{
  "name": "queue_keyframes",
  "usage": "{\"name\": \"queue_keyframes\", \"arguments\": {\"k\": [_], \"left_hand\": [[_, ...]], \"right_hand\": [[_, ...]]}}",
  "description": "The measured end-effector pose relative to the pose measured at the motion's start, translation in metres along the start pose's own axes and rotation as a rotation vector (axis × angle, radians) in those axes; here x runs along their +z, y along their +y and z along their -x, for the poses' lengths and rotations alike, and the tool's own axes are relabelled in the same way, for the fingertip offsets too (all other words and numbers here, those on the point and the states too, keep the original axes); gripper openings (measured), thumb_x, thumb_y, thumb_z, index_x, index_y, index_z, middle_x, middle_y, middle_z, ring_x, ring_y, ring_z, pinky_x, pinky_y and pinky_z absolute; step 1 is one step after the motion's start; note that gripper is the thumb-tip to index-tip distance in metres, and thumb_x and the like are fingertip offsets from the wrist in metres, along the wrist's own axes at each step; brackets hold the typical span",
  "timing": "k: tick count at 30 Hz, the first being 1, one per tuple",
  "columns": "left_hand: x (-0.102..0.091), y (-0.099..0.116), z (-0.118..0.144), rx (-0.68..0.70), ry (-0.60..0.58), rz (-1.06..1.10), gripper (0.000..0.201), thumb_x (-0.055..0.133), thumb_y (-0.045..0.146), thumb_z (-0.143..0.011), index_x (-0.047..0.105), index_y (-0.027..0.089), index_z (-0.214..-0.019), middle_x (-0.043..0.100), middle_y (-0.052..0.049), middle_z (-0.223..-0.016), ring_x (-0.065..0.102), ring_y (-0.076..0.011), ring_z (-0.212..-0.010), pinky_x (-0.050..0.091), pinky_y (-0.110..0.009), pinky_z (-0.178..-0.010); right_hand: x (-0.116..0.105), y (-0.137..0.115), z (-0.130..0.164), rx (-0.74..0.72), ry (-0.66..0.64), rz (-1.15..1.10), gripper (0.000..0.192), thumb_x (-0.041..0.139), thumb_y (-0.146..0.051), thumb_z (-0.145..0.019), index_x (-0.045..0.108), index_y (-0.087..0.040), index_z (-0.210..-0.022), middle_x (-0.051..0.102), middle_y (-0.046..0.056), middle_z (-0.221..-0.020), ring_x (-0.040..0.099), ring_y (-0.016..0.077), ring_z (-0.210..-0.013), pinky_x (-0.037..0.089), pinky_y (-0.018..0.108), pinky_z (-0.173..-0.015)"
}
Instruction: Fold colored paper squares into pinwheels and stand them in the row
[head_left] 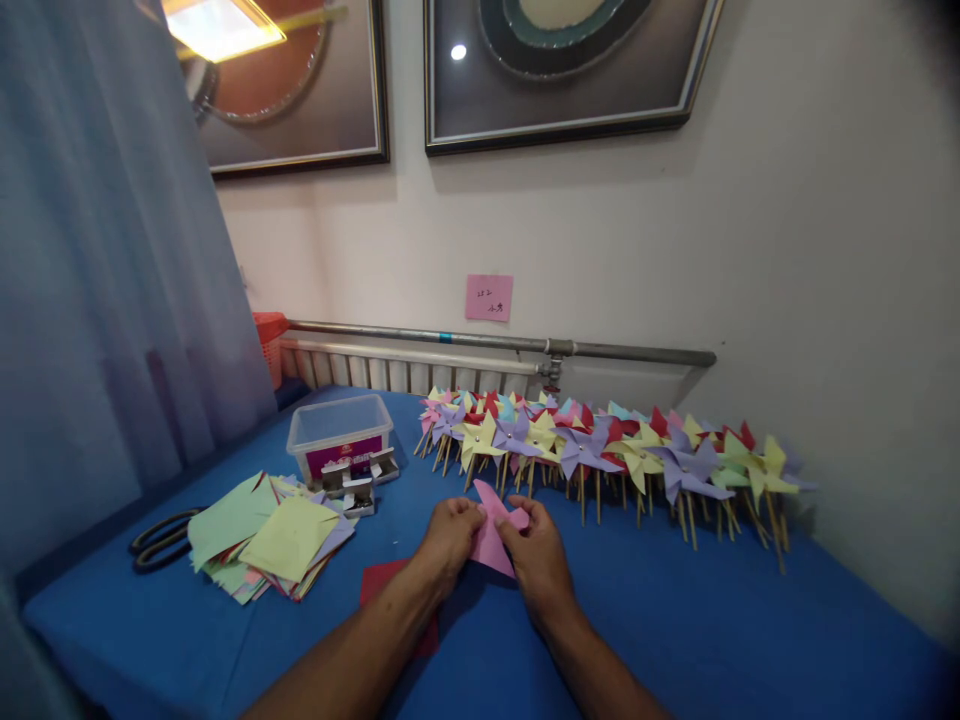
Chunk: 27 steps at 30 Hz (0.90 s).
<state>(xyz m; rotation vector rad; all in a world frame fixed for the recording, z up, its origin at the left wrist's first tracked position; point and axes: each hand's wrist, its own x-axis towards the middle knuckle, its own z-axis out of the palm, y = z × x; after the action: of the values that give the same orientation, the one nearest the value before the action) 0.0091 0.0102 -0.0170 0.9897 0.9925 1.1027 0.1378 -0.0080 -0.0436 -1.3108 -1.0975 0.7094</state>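
Observation:
Between my two hands is a pink paper pinwheel piece [491, 545], its corners partly bent in. My left hand [452, 540] pinches its left side, the fingers closed. On the other side my right hand [538, 555] grips a folded corner between thumb and fingers. Under my left forearm lies a red paper sheet [382, 578], partly covered. Left of it is a pile of cut paper squares [292, 540] in green, yellow and purple, with black-handled scissors [161, 540] partly tucked beneath. Small open boxes [358, 497] sit by the pile; one seems to hold tiny metal pieces.
Several finished paper pinwheels [589, 450] on sticks lie in a long row at the back right. A clear plastic tub [337, 425] stands at the back left. A metal pipe [487, 340] and radiator run along the wall; a blue curtain [112, 250] hangs left.

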Motion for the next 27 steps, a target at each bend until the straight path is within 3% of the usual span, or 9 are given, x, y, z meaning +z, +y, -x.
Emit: {"name": "queue_keyframes", "arguments": {"k": [18,22,27], "left_hand": [[-0.001,0.002,0.001,0.007,0.002,-0.071,0.024,0.077,0.029,-0.059,0.057,0.016,-0.063,0.054,0.004,-0.051,0.041,-0.008,-0.045,0.029,-0.023,-0.049],[-0.003,0.013,0.005,-0.025,0.003,-0.126,0.029,0.079,0.024,-0.056,0.051,0.018,-0.057,0.049,0.005,-0.048,0.038,-0.0072,-0.044,0.026,-0.022,-0.047],[-0.009,0.02,0.007,-0.061,-0.053,-0.144,0.03,0.08,0.025,-0.056,0.051,0.018,-0.056,0.049,0.005,-0.048,0.037,-0.0072,-0.045,0.026,-0.023,-0.048]], "right_hand": [[-0.001,-0.01,0.0,0.023,0.004,0.088,0.041,0.07,-0.036,-0.067,0.069,-0.018,-0.103,0.076,0.007,-0.085,0.069,0.025,-0.071,0.053,0.034,-0.062],[-0.004,-0.019,0.002,0.024,-0.047,0.093,0.044,0.071,-0.037,-0.068,0.068,-0.018,-0.107,0.075,0.007,-0.09,0.068,0.0248,-0.073,0.053,0.034,-0.063],[-0.008,-0.026,0.003,-0.008,-0.115,0.09,0.046,0.073,-0.038,-0.069,0.068,-0.018,-0.111,0.073,0.004,-0.082,0.066,0.0229,-0.069,0.05,0.032,-0.06]]}}
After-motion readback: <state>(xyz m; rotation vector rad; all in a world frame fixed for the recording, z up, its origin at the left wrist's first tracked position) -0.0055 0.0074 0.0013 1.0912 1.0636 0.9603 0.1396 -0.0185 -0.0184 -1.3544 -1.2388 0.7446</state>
